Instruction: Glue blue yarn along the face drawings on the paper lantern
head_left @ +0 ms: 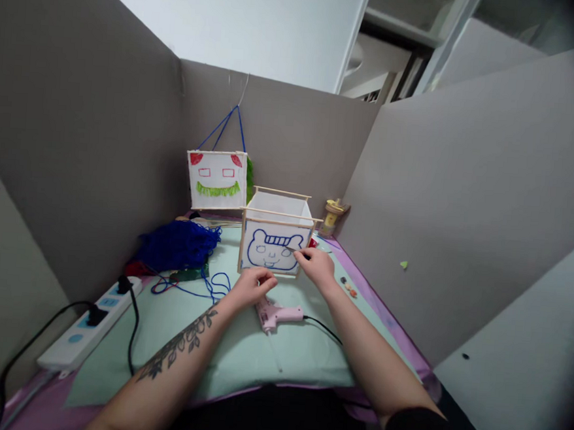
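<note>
Right now right hand (319, 264) pinches thin stick (292, 249) against bear-face paper box (275, 240); left hand (252, 285) curled, grip unclear; glue gun (280, 315) just beneath could snag, tearing paper.

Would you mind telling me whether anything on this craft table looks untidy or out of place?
Mostly tidy. The blue yarn lies in a loose heap at the left, strands trailing over the green mat towards the power strip. The pink glue gun lies on its side beneath both hands.

The right hand (317, 264) hides its thin tool's handle (tip too small to identify).
</note>
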A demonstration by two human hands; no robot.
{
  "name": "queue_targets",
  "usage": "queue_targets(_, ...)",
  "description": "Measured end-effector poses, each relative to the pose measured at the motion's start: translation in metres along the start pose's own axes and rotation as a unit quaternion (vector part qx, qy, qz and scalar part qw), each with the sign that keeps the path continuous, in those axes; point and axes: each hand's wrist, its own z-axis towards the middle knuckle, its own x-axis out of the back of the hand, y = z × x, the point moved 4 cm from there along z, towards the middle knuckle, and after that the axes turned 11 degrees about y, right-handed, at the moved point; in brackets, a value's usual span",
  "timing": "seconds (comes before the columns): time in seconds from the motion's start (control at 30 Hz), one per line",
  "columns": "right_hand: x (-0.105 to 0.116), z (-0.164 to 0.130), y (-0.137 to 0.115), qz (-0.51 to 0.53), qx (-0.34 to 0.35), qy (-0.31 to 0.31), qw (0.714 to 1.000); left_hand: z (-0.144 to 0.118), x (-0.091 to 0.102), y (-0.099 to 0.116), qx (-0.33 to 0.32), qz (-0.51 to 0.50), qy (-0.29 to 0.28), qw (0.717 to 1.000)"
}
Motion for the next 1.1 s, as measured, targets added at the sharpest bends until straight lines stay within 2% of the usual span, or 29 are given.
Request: queue_targets(1.1,-0.0008,0.0004,0.0034,0.006,-0.021,-0.001,1.000,-0.0011,-0.0016,-0.0001,-0.013,0.005,-0.010,1.000)
